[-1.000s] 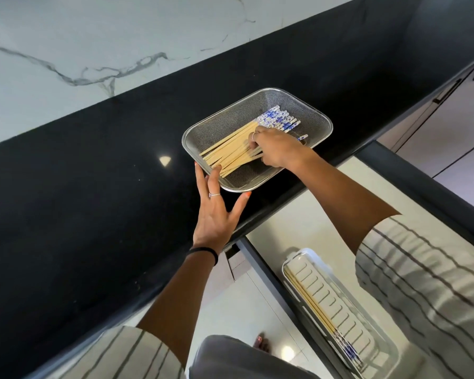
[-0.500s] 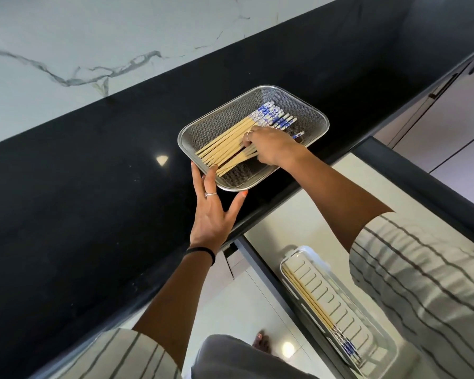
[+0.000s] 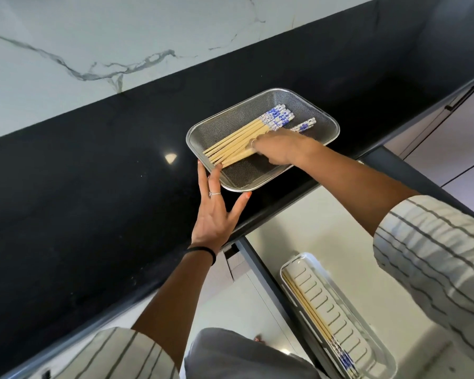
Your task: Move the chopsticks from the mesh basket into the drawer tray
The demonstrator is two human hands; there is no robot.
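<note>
A steel mesh basket (image 3: 316, 103) sits on the black counter near its front edge. Several wooden chopsticks (image 3: 238, 139) with blue-and-white patterned ends lie in it, fanned toward the left. My right hand (image 3: 278, 147) is inside the basket, fingers curled over the middle of the chopsticks; a couple of patterned ends stick out behind it. My left hand (image 3: 216, 212) rests flat on the counter, fingers spread and touching the basket's near-left rim. Below, in the open drawer, a white slotted tray (image 3: 348, 321) holds a few chopsticks along its left side.
The black counter (image 3: 80, 187) runs diagonally below a white marble wall. The open drawer (image 3: 326, 228) with a pale bottom extends under my right arm. Cabinet fronts with a dark handle stand at the far right.
My right hand has drawn some chopsticks together in the basket, leaving a pair of patterned ends apart to the right. My left hand stays against the rim.
</note>
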